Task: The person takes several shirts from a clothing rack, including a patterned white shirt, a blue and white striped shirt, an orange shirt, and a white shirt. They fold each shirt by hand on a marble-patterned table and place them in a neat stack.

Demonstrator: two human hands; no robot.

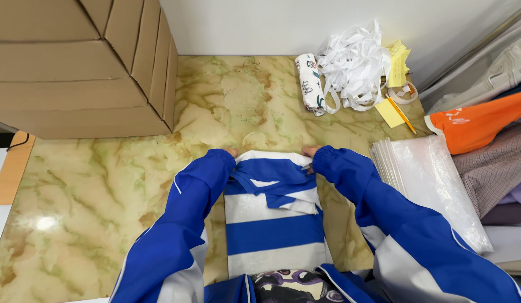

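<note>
The marbled yellow-green glossy desk [103, 185] fills most of the view and carries everything else. On its far left corner stands a stack of large brown cardboard boxes [81, 62], reaching past the top edge of the picture. Along the right edge lies a heap of folded clothes [485, 146], with an orange garment on top and a checked one below it. Just beside that heap, nearer the person, sits a stack of clear plastic bags [434, 185].

In the middle, right in front of the person, lies the blue-and-white striped folded garment [274, 224], flat on the desk with its far end doubled back over itself. Both arms in blue-and-white sleeves reach to that far end. The left hand [231, 152] is at the garment's far left corner and the right hand [311, 151] at its far right corner; only the fingertips show past the cuffs, so whether each grip is pinching the cloth or merely pressing on it cannot be told.

At the far side of the desk, against the wall, lies a tangle of white ribbon strips [353, 67], with a rolled white patterned cloth [310, 83] touching its left side. To its right are yellow sticky notes [389, 112], a yellow pencil [402, 115] lying across them, and a small tape roll [405, 92].
</note>
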